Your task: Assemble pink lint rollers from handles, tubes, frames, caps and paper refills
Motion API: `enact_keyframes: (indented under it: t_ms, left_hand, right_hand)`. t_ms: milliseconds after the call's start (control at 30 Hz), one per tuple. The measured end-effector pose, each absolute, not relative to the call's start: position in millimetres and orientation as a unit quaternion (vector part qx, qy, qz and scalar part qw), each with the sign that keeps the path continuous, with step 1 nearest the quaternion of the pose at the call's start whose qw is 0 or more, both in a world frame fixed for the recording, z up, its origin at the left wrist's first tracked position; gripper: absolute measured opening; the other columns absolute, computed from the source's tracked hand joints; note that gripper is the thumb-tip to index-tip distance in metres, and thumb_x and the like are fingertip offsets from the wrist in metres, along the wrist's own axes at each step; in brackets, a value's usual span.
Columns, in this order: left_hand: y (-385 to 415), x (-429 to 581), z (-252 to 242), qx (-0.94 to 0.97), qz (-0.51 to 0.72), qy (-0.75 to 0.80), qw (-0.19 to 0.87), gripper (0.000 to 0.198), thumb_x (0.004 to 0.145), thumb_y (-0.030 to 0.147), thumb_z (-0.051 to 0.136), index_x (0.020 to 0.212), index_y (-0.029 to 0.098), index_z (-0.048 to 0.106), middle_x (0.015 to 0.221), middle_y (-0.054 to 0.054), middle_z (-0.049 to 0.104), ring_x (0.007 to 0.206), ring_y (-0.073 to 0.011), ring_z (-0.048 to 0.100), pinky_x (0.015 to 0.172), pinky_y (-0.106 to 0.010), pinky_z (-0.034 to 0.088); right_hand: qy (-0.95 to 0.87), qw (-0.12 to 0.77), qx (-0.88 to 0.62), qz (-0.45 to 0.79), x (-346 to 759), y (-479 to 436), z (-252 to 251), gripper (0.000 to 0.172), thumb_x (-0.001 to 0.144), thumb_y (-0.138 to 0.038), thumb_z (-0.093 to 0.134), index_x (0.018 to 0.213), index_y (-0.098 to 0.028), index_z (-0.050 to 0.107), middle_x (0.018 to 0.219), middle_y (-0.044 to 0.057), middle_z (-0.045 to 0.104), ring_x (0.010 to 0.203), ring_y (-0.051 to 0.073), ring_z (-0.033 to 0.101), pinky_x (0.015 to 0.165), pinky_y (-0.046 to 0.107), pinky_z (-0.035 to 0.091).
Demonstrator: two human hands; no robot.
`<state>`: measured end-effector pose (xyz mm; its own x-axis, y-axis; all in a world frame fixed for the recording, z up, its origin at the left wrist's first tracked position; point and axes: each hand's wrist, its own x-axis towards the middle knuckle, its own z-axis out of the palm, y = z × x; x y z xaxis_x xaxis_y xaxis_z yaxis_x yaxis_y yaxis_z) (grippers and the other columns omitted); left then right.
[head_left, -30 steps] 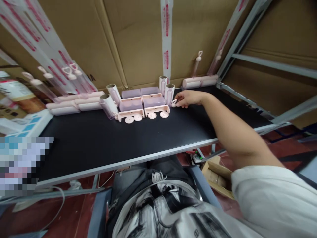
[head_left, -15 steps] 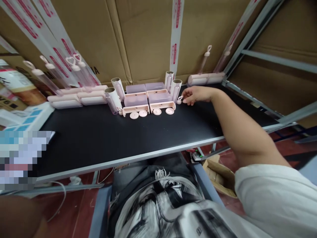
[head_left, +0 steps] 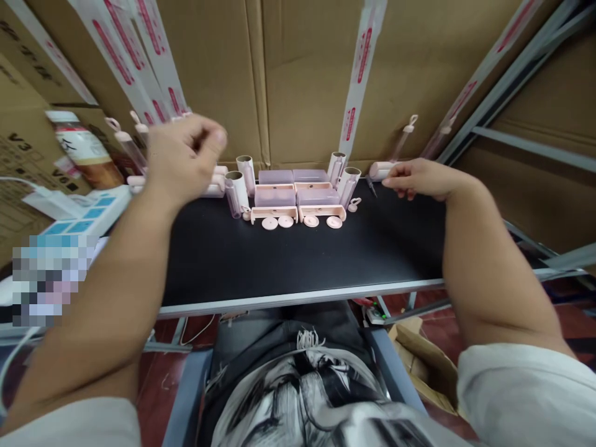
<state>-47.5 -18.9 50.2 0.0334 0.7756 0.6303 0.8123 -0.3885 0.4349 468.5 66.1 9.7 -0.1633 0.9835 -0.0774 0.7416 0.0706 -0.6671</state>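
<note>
My left hand is raised at the left in front of the pink rollers, with its fingers curled in; what they hold, if anything, is hidden. Over the right of the table, my right hand has loosely bent fingers, a little apart, with nothing visible in them. Just left of its fingertips lies a thin dark pen-like tool. A pink loop-topped cap lies beside an upright tube. Mid-table are lilac blocks, pink brackets and several pink discs.
At the back right, a pink roller lies near a clear stick with a loop top. A drink bottle and a white power strip stand left. Cardboard walls the back; a metal frame borders the right.
My left hand has come up into view at the left. My right hand has moved right, away from the loop-topped cap, which lies on the table. The view has shifted.
</note>
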Motion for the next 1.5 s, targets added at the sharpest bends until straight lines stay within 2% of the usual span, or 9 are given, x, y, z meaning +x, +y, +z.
enact_keyframes:
  t_ms: [133, 400, 567, 767, 933, 1033, 1167, 1333, 1500]
  left_hand:
    - [4.2, -51.4, 19.0, -0.710, -0.379, -0.590, 0.065, 0.035, 0.103, 0.049, 0.071, 0.107, 0.016, 0.081, 0.080, -0.001, 0.070, 0.074, -0.0163, 0.057, 0.074, -0.034, 0.045]
    - [-1.9, -42.8, 4.1, -0.700, -0.264, -0.659, 0.078, 0.034, 0.096, 0.056, 0.073, 0.104, 0.024, 0.072, 0.090, -0.009, 0.075, 0.093, -0.0314, 0.069, 0.086, -0.042, 0.052]
    - [-0.4, -46.1, 2.4, -0.701, -0.290, -0.647, 0.078, 0.033, 0.098, 0.055, 0.069, 0.102, 0.023, 0.072, 0.090, -0.008, 0.073, 0.085, -0.0270, 0.065, 0.081, -0.039, 0.048]
    - [3.6, -51.4, 0.4, -0.702, -0.359, -0.613, 0.051, 0.028, 0.108, 0.043, 0.053, 0.099, 0.023, 0.069, 0.081, -0.004, 0.066, 0.079, -0.0227, 0.059, 0.081, -0.037, 0.045]
    - [6.5, -50.9, -0.7, -0.694, -0.407, -0.593, 0.026, 0.033, 0.109, 0.048, 0.050, 0.090, 0.024, 0.061, 0.078, -0.003, 0.063, 0.077, -0.0210, 0.058, 0.076, -0.036, 0.044]
    - [7.8, -49.6, -3.0, -0.696, -0.452, -0.558, 0.023, 0.033, 0.106, 0.052, 0.055, 0.089, 0.024, 0.062, 0.075, 0.000, 0.060, 0.071, -0.0188, 0.054, 0.071, -0.035, 0.042]
    - [8.1, -45.9, -5.3, -0.682, -0.534, -0.498, 0.041, 0.040, 0.100, 0.059, 0.064, 0.080, 0.024, 0.062, 0.066, 0.002, 0.053, 0.064, -0.0157, 0.047, 0.065, -0.035, 0.039]
    - [5.5, -41.8, -7.1, -0.675, -0.594, -0.433, 0.065, 0.039, 0.107, 0.054, 0.065, 0.086, 0.021, 0.068, 0.071, 0.002, 0.055, 0.064, -0.0129, 0.046, 0.065, -0.033, 0.039]
    - [1.5, -37.0, -9.0, -0.679, -0.624, -0.378, 0.086, 0.037, 0.111, 0.049, 0.066, 0.089, 0.020, 0.071, 0.075, 0.000, 0.061, 0.064, -0.0123, 0.049, 0.066, -0.032, 0.043]
  right_hand:
    - [-0.749, 0.266, -0.574, 0.198, 410.6, 43.3, 32.0, 0.023, 0.105, -0.037, 0.078, 0.090, -0.021, 0.071, 0.068, 0.005, 0.063, 0.058, 0.015, 0.054, 0.056, 0.034, 0.043]
    - [-0.815, 0.387, -0.402, 0.157, 294.7, -9.0, 2.5, 0.032, 0.098, -0.044, 0.078, 0.079, -0.025, 0.062, 0.070, 0.001, 0.058, 0.069, 0.019, 0.052, 0.070, 0.033, 0.044]
    - [-0.833, 0.395, -0.335, 0.194, 289.8, -11.7, -39.9, 0.036, 0.098, -0.054, 0.072, 0.077, -0.027, 0.063, 0.066, 0.001, 0.059, 0.062, 0.019, 0.050, 0.066, 0.034, 0.045]
    - [-0.822, 0.397, -0.338, 0.228, 291.7, -8.3, -38.0, 0.049, 0.095, -0.072, 0.074, 0.079, -0.027, 0.066, 0.070, 0.003, 0.063, 0.064, 0.019, 0.052, 0.066, 0.034, 0.048]
    - [-0.808, 0.430, -0.320, 0.245, 293.1, -5.8, -36.6, 0.047, 0.095, -0.068, 0.076, 0.079, -0.026, 0.061, 0.065, 0.000, 0.057, 0.059, 0.016, 0.047, 0.061, 0.032, 0.042]
    - [-0.805, 0.444, -0.336, 0.205, 297.1, -1.5, -37.6, 0.044, 0.096, -0.063, 0.073, 0.078, -0.026, 0.060, 0.065, -0.001, 0.056, 0.060, 0.016, 0.046, 0.063, 0.032, 0.041]
    - [-0.768, 0.567, -0.293, 0.059, 316.7, 23.2, -25.4, 0.046, 0.100, -0.063, 0.073, 0.078, -0.025, 0.061, 0.066, -0.002, 0.056, 0.061, 0.015, 0.045, 0.063, 0.034, 0.038]
    - [-0.667, 0.649, -0.359, -0.069, 386.3, 107.6, 9.6, 0.031, 0.104, -0.025, 0.079, 0.079, -0.024, 0.062, 0.072, -0.004, 0.056, 0.068, 0.013, 0.043, 0.070, 0.035, 0.035]
    - [-0.548, 0.598, -0.583, -0.052, 469.1, 198.4, -3.1, 0.056, 0.089, 0.009, 0.079, 0.059, -0.028, 0.050, 0.054, -0.012, 0.038, 0.061, 0.013, 0.033, 0.069, 0.037, 0.026]
